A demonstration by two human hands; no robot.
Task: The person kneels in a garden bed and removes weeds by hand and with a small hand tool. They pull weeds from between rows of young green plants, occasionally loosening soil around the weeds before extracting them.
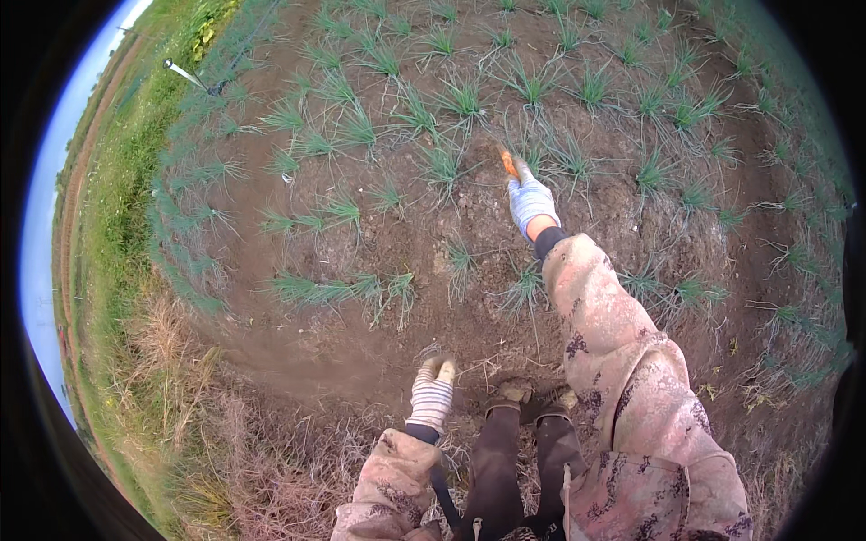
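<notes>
My right hand (530,196), in a pale knit glove with a coated palm, reaches out over the bed. It grips an orange tool handle (507,162); the tool's far end is blurred against the soil and its kind is unclear. Close to that hand grow grassy green tufts that look like onion or chive plants, one tuft (443,169) on its left and another (574,162) on its right. Lower down, my left hand (433,393) wears a striped, coated glove and hovers near my boots with curled fingers. Whether anything is in those fingers cannot be made out.
Rows of similar tufts (462,101) cover the brown soil bed (419,237). My boots (512,393) stand at its near edge, beside dry straw (284,460). Along the left runs a green grassy verge (128,169). A white stake (184,73) leans at the upper left.
</notes>
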